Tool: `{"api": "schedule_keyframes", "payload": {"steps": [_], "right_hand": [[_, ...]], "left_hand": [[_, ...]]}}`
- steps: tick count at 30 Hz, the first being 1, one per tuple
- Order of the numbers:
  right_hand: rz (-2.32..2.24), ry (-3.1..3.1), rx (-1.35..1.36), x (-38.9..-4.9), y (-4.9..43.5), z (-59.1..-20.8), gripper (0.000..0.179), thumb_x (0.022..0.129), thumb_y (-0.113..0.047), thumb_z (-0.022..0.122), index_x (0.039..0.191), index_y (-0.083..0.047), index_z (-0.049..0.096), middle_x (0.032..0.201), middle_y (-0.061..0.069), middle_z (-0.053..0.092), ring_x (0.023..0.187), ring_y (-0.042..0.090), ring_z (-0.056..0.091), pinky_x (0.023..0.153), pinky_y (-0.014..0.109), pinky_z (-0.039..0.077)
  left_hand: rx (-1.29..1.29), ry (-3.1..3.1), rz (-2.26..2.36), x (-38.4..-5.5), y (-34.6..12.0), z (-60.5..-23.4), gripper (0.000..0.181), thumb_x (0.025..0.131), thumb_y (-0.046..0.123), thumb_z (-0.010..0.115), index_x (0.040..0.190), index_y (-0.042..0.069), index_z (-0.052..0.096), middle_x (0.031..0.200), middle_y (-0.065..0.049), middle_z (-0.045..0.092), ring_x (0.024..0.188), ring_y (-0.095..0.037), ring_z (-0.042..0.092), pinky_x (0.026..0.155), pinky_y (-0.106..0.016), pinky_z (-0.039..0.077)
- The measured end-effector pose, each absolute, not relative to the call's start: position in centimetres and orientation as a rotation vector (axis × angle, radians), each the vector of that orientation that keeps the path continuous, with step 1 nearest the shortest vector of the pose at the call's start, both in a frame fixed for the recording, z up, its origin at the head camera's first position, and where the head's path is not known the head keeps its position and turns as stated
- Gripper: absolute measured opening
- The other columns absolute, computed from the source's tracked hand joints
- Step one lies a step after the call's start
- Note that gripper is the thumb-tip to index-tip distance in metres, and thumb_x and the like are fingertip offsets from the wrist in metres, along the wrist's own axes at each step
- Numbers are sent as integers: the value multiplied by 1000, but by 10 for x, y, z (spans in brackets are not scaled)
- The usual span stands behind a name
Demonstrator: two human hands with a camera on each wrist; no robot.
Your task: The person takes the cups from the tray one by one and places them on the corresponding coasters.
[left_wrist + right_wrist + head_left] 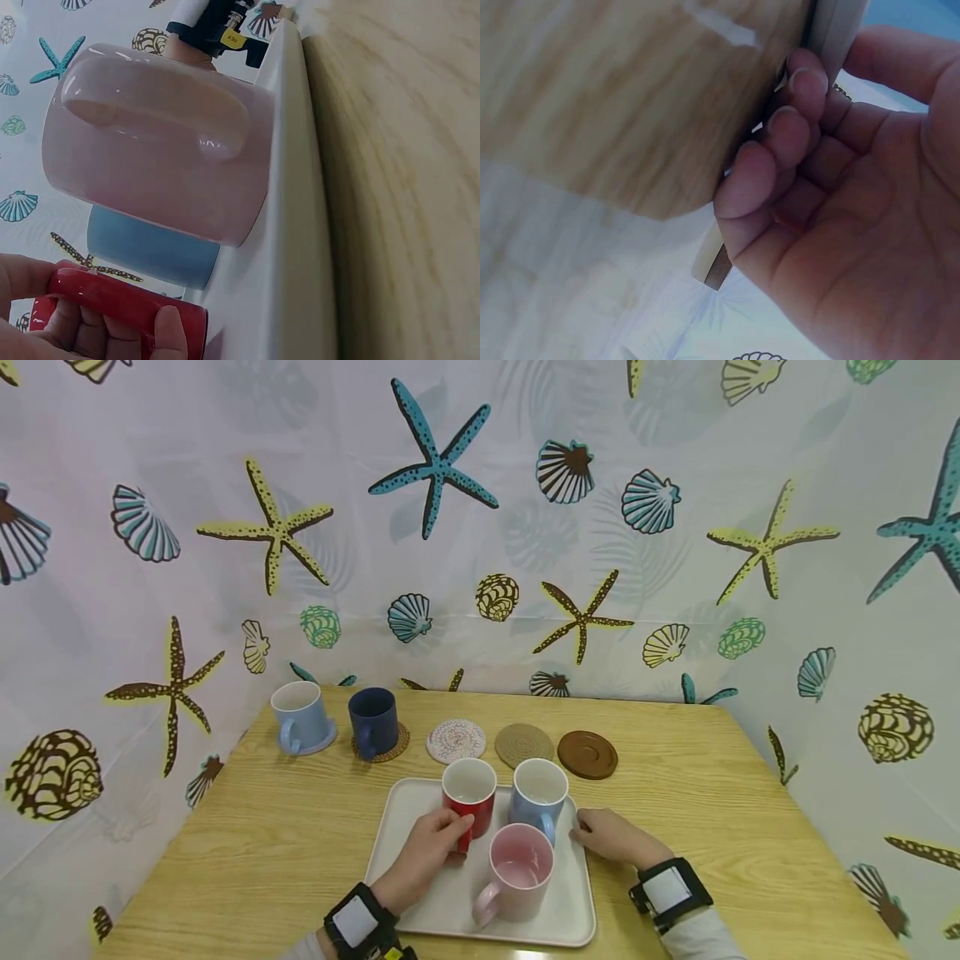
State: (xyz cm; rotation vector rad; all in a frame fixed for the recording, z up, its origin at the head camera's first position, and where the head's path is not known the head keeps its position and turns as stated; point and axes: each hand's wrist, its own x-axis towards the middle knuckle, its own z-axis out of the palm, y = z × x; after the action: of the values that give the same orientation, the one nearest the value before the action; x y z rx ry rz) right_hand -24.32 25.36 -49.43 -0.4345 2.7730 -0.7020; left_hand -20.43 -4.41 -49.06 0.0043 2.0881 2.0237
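Note:
My left hand (pixel 426 853) grips the handle of a red mug (pixel 483 814), which stands at the back left of a white tray (pixel 442 912). In the left wrist view, thumb and fingers wrap the red handle (pixel 112 301). At the tray's right side, my right hand (pixel 617 837) holds the edge; the right wrist view has its thumb over the rim (pixel 834 37) and curled fingers against the outside. A light blue mug (pixel 529 811) stands beside the red one, partly covered by a pink mug (pixel 527 891) in front, whose handle points front left.
Along the back of the wooden table (pixel 712 777) stand another light blue mug (pixel 306 725) on a pale coaster and a dark blue mug (pixel 384 732) on a brown woven coaster. Right of them lie a speckled white coaster (pixel 456 741), a tan coaster (pixel 523 745) and a brown coaster (pixel 587 755).

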Motion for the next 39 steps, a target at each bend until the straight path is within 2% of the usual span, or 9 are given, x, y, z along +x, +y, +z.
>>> {"api": "schedule_keyframes", "payload": {"steps": [6,15,24,31,39], "right_hand": [[-698,2774,-431,-244,254,-495,19,90,-20,55,75,-10,50,63,-1,42,60,15,44,55,28,35],[-685,2781,-414,-242,253,-495,18,90,-20,55,75,-10,50,63,-1,42,61,14,45,55,28,35],[-666,2816,-425,-241,252,-492,21,89,-19,56,73,-10,48,62,-1,39,59,13,43,55,27,34],[-681,2779,-370,-240,253,-492,18,90,-19,56,76,-10,50,63,0,42,60,15,45,55,28,35],[-688,2778,-393,-239,252,-490,17,90,-20,55,77,-9,51,64,1,44,62,15,45,56,29,35]], "left_hand": [[-16,2160,2051,-207,-53,-487,43,86,38,61,87,-5,58,75,-5,56,68,-17,55,65,-31,52],[-5,2221,2083,-221,-57,-469,42,85,41,62,87,-1,59,80,-8,58,78,-20,56,71,-32,55],[-54,2325,2121,-277,-57,-465,40,84,44,62,85,3,61,81,-8,60,79,-20,56,71,-33,56],[-69,2418,2121,-318,-54,-477,35,86,39,62,81,4,62,80,-8,60,76,-21,55,74,-46,57],[-112,2465,2114,-340,-47,-492,33,87,36,61,83,3,64,83,-9,62,83,-21,56,69,-38,57]]}}
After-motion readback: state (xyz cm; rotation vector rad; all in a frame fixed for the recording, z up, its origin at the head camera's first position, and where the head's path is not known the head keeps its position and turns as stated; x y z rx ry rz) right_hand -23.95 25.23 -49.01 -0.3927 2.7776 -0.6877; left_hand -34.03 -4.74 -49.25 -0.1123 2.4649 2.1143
